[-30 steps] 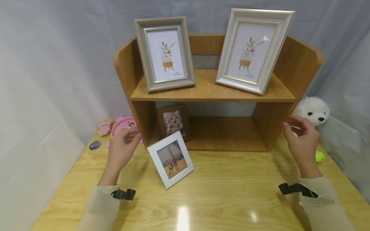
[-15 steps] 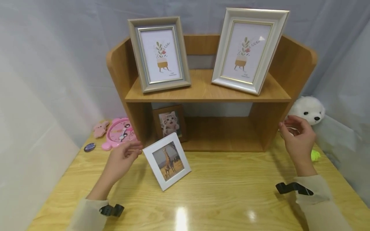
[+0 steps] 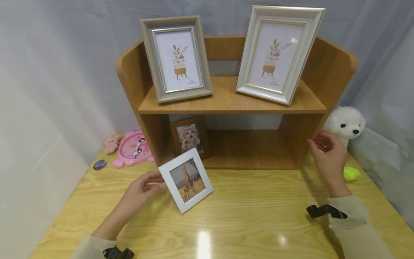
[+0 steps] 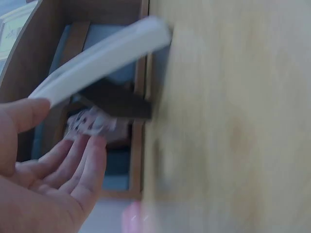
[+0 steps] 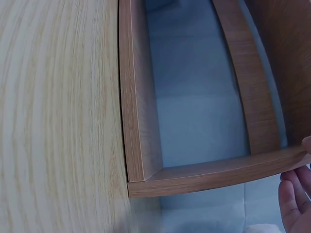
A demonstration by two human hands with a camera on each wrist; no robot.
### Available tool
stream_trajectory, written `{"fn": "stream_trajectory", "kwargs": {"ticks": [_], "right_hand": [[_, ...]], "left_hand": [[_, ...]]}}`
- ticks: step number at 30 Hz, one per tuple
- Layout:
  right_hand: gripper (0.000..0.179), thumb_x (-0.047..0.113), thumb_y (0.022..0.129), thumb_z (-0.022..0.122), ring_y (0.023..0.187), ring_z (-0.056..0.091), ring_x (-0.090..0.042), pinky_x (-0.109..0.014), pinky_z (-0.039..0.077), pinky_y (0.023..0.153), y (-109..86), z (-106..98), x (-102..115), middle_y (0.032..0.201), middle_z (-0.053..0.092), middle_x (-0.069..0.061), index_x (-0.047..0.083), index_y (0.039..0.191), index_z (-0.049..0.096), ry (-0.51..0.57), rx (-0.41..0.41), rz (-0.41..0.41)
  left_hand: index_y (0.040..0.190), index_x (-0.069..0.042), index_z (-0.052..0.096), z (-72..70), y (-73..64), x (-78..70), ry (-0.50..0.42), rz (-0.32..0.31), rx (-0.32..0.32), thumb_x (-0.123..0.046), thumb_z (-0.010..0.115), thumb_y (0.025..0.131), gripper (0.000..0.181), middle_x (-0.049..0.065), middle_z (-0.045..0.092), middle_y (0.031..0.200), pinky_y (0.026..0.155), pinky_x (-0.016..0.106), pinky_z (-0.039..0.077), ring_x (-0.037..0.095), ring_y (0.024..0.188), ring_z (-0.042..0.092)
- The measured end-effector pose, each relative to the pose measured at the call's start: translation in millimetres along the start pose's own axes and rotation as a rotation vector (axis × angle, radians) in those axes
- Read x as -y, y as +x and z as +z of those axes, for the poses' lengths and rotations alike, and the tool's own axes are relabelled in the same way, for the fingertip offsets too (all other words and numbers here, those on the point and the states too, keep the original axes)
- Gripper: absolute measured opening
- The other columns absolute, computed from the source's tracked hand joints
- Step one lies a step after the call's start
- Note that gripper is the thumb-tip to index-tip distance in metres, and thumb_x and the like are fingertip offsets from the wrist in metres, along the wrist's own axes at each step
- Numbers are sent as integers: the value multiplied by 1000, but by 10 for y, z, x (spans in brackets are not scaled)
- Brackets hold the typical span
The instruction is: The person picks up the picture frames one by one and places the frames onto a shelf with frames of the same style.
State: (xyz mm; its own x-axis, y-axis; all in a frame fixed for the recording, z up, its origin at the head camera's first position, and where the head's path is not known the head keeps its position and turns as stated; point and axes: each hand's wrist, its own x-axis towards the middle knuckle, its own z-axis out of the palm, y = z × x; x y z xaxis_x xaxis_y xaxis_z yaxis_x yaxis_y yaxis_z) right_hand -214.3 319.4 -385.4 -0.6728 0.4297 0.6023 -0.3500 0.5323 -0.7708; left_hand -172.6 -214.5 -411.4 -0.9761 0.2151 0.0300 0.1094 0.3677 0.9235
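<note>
A small wooden bookshelf point(image 3: 233, 109) stands on the table. In front of its lower left side leans a white photo frame point(image 3: 166, 175) with a giraffe picture, its dark support leg point(image 4: 116, 99) showing in the left wrist view. My left hand point(image 3: 140, 190) is at this frame's left edge. Its thumb is against the white border and its loosely bent fingers reach behind, apart from the leg. At the right side panel point(image 3: 299, 144), my right hand point(image 3: 331, 158) pinches the front edge, thumb inside and fingers outside; the right wrist view shows only part of these fingers point(image 5: 291, 194).
Two larger frames, one beige point(image 3: 179, 96) and one silver-white point(image 3: 265, 94), stand on the upper shelf. A brown frame point(image 3: 205, 140) with a kitten picture stands below. Left lie a pink clock point(image 3: 132, 147), a pink toy point(image 3: 111, 144) and a purple oval point(image 3: 100, 164). Right sits a white plush point(image 3: 344, 124).
My left hand has moved from the bookshelf's left side down and right to the white frame. My right hand has shifted slightly inward onto the right panel's edge.
</note>
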Motion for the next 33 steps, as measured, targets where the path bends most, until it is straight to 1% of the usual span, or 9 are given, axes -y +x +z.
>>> {"fn": "stream_trajectory", "kwargs": {"ticks": [4,7,9,11,14,19,24,27,33], "right_hand": [[25,-3,82,76,78,61,5,-7,50,69,-11,32,16,87,62,15,-9,104,67,-38,2,-25],[23,0,83,76,79,61,5,-7,50,70,-21,36,40,87,62,13,-8,102,68,-59,2,-19],[22,2,83,76,80,61,5,-7,50,70,-24,31,52,88,63,12,-8,102,68,-67,3,-11],[23,2,84,76,81,61,5,-7,50,71,-23,24,57,89,63,11,-8,103,68,-67,4,-3],[23,3,84,76,81,61,5,-6,50,70,-19,14,58,88,64,10,-9,102,67,-69,3,-1],[19,4,84,76,79,61,6,-6,50,69,-16,9,54,86,65,2,-8,96,67,-90,-5,-5],[16,6,84,77,77,61,7,-6,50,68,-9,0,45,86,68,-3,-5,92,68,-103,-11,2],[18,7,84,77,77,61,8,-5,49,67,-9,-8,57,85,67,-1,-7,93,68,-108,-7,5],[21,5,83,77,76,60,8,-5,49,67,-6,-9,80,82,63,10,-10,95,68,-97,-5,24]], "left_hand": [[134,5,51,80,-64,-20,-137,-92,-38,-20,66,96,48,21,57,131,94,27,51,24,113,60],[136,5,49,124,-100,-50,-223,-139,-54,-18,66,96,49,21,55,133,95,27,50,19,111,61],[136,4,49,167,-121,-67,-260,-150,-65,-14,67,94,49,20,56,133,95,26,50,15,110,61],[135,5,49,223,-138,-78,-293,-148,-79,-9,68,93,49,20,57,131,94,26,50,15,108,62],[132,6,50,320,-149,-92,-340,-157,-125,-6,68,91,47,18,59,125,93,27,52,15,105,62],[127,6,51,457,-115,-106,-388,-202,-218,-6,70,90,43,9,62,115,90,26,53,14,99,63],[123,6,53,534,-85,-102,-399,-212,-291,-4,70,91,38,7,64,111,88,24,54,13,93,65],[121,6,55,565,-81,-97,-407,-215,-328,-3,70,90,36,5,65,107,87,24,55,12,91,66],[119,9,56,610,-62,-97,-437,-195,-387,1,68,91,32,3,66,102,83,26,57,10,87,66]]}}
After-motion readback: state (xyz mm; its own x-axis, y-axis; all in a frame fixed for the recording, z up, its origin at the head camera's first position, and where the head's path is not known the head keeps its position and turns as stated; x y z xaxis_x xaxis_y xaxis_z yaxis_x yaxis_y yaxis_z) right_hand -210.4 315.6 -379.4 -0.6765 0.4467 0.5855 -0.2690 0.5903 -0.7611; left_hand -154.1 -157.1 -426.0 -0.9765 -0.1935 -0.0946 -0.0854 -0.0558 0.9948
